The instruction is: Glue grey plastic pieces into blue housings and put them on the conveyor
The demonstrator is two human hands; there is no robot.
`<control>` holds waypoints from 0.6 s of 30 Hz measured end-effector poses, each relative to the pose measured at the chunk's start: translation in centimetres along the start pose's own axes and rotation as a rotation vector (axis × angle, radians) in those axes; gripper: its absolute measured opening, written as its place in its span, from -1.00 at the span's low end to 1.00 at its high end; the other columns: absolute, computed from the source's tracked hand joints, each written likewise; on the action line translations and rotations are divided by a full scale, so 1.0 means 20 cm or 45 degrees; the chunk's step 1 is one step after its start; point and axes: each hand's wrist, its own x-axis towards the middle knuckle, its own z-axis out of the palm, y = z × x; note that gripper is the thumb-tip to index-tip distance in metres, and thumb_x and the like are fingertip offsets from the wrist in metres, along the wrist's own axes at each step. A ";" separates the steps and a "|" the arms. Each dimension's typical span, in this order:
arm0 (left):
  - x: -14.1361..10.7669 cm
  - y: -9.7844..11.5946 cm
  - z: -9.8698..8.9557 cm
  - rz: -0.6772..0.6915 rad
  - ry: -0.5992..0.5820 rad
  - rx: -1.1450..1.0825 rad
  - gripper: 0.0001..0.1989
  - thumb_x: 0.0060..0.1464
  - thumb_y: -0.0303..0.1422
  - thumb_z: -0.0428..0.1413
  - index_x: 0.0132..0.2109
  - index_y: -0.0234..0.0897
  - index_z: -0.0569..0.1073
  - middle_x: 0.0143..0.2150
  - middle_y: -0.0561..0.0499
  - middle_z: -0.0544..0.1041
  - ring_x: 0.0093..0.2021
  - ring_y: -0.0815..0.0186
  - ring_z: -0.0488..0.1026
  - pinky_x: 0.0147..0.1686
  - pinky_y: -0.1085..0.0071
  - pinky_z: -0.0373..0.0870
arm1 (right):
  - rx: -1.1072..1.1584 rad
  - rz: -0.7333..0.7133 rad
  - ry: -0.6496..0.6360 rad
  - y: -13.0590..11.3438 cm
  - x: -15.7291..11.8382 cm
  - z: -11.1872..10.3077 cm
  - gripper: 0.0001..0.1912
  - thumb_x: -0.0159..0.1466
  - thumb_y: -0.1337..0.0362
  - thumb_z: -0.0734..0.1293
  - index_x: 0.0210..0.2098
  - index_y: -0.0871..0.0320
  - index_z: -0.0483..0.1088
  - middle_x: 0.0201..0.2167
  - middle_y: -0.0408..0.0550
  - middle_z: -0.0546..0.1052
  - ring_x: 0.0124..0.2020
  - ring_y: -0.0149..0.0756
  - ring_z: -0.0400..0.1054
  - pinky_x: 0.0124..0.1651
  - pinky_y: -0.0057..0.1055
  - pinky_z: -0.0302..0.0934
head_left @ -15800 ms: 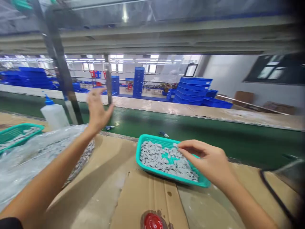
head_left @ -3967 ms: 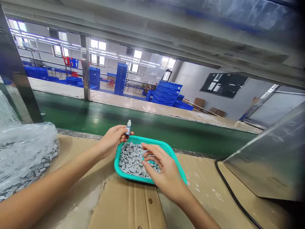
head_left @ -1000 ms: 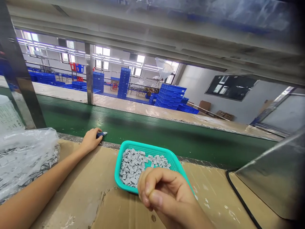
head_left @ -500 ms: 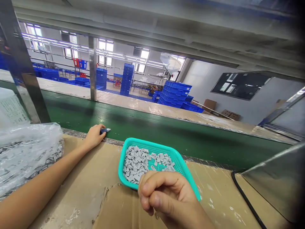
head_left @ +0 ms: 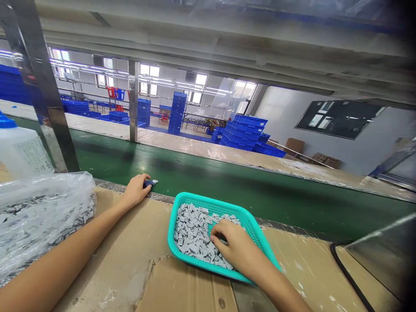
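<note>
My right hand (head_left: 234, 247) rests inside a teal plastic mesh tray (head_left: 171, 236), its fingers curled down on a heap of small grey parts (head_left: 194, 239). Whether those fingers hold a part is hidden. My left hand (head_left: 134, 192) lies at the bench's far edge, closed around a small blue-and-white bottle (head_left: 150, 183). Only the bottle's tip and blue body show beyond the fingers.
A clear plastic bag of grey parts (head_left: 42, 212) lies left on the cardboard-covered bench (head_left: 185, 290). A white jug with a blue cap (head_left: 22, 149) stands behind it. A green conveyor belt (head_left: 247, 190) runs along the far edge, and a black cable (head_left: 347, 268) lies right.
My right hand has come down from close to the camera into the tray, on top of the grey parts. My left hand stays at the belt edge with the bottle.
</note>
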 end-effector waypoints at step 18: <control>0.01 -0.01 0.01 0.046 0.026 0.020 -0.73 -0.06 -0.43 -0.09 -0.15 -0.32 0.31 -0.22 -0.10 0.39 -0.20 0.23 0.32 -0.20 0.37 0.24 | 0.665 -0.301 0.375 -0.13 -0.12 -0.12 -0.88 0.17 0.28 0.19 -0.40 0.03 0.35 -0.47 -0.12 0.42 -0.40 -0.30 0.33 -0.37 -0.35 0.25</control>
